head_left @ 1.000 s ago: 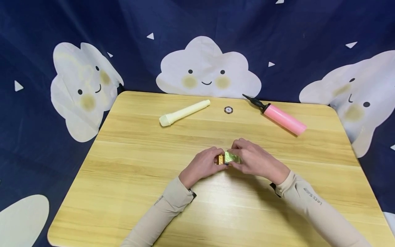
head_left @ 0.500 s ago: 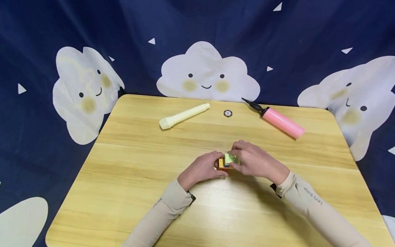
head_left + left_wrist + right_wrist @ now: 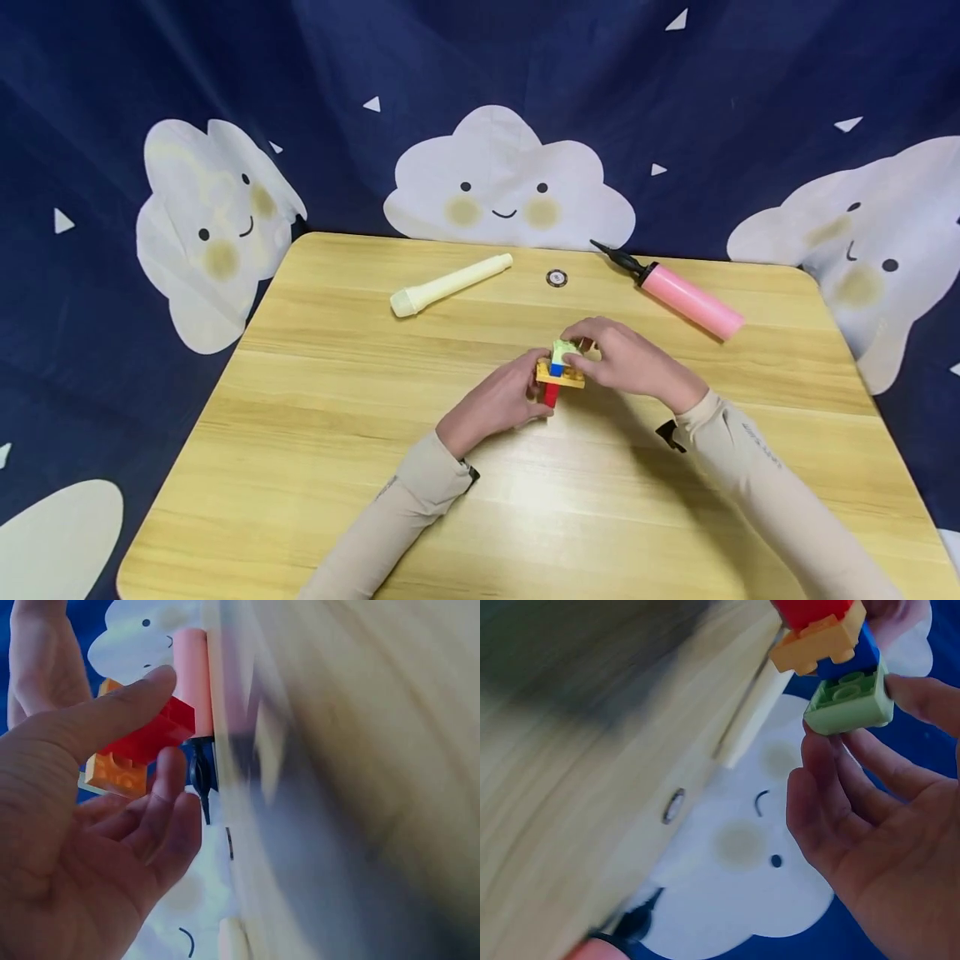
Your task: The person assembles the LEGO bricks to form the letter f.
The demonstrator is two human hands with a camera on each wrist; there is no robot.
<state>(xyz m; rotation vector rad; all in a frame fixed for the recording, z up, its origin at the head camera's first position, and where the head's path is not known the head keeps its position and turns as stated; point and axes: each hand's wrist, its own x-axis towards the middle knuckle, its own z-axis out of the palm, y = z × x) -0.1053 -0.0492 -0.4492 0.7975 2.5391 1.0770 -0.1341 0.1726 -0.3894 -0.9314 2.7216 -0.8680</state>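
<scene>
A stack of toy building bricks is held between both hands above the table. Its red brick point(image 3: 161, 731) is at the bottom, under a wider orange brick point(image 3: 572, 380). Over that come a blue brick point(image 3: 859, 658) and a light green brick point(image 3: 851, 709) on top. My left hand point(image 3: 498, 402) grips the red brick, thumb on one side and fingers on the other. With thumb and fingertips, my right hand point(image 3: 633, 360) pinches the green brick, which juts sideways past the blue one. The fingers partly hide the stack in the head view.
Along the back of the wooden table point(image 3: 337, 375) lie a pale yellow toy microphone point(image 3: 453, 285), a round black-and-white chip point(image 3: 557, 278) and a pink hand pump point(image 3: 690, 300) with a black nozzle. A dark blue cloud-print cloth point(image 3: 510, 50) hangs behind.
Both hands have raised the brick stack and tipped it, so the red and blue bricks show more in the head view. The right hand has shifted slightly away. Both keep their hold.
</scene>
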